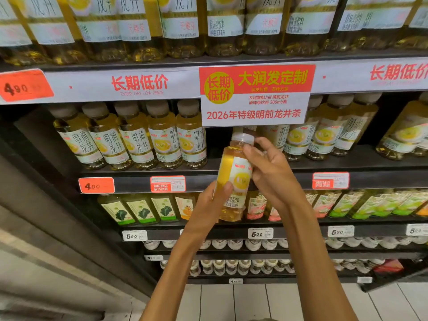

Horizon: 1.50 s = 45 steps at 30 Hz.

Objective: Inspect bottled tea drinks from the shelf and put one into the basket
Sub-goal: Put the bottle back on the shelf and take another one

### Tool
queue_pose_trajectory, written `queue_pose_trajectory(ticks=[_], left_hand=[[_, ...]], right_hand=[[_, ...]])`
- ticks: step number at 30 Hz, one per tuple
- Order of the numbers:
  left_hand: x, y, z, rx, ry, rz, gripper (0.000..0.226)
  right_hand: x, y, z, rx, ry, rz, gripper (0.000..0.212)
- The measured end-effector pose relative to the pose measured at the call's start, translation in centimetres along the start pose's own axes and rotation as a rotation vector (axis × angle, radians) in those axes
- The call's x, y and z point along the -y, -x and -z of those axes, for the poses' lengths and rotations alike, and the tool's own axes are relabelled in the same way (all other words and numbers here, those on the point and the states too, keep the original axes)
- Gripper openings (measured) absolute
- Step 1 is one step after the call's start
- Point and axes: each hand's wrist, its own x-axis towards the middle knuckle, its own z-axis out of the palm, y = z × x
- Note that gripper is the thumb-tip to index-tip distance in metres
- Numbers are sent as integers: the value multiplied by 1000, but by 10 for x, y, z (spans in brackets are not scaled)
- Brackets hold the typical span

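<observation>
Bottle (pixel 234 179) upright-ish, top tilted slightly right, held between both hands in front of the shelf (pixel 370 179). Left hand (pixel 208 207) at its lower left side, right hand (pixel 271 174) at its upper right, fingers by the cap. Row of shelved bottles (pixel 136 137) left of and behind the hands. Sign (pixel 254 96) directly above. Price tag (pixel 96 185) left of left hand.

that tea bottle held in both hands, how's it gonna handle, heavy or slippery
The tea bottle looks full nearly to its cap, so probably hefty for its size. Its clear plastic and glossy label may be a bit slick; left hand and right hand both steady it. Round-bodied, it would likely roll if laid down.
</observation>
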Motion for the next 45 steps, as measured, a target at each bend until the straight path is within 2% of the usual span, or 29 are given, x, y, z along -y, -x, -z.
queue_pose_trajectory(ticks=[3,8,11,15,19,24,27,33,39,45], left_hand=[[-4,-6,1,-68,-52,-142,34],[-1,-17,7,-298,-483,-373,63],[1,-25,3,-361,-549,-440,64],[1,-33,-1,-458,-469,-448,61],[1,-34,-2,-470,-459,-439,61],[1,-34,-2,-485,-381,-384,61],[1,-34,-3,-535,-291,-333,57],[2,-36,-9,-658,-450,-392,44],[4,-42,-10,-714,-524,-381,43],[4,-46,-10,-750,-584,-410,32]], right_hand=[[-1,-4,-5,-42,-1,152,26],[0,-12,-19,-231,181,310,35],[-2,-18,-25,-270,176,354,37],[-7,-26,-33,-309,227,386,41],[-15,-32,-32,-321,310,340,43],[-17,-27,-17,-202,694,404,45],[-18,-26,-13,-213,847,386,51],[-23,-33,-19,-423,1044,440,52],[-22,-33,-15,-438,1253,577,32],[-26,-44,-20,-483,1345,481,37]])
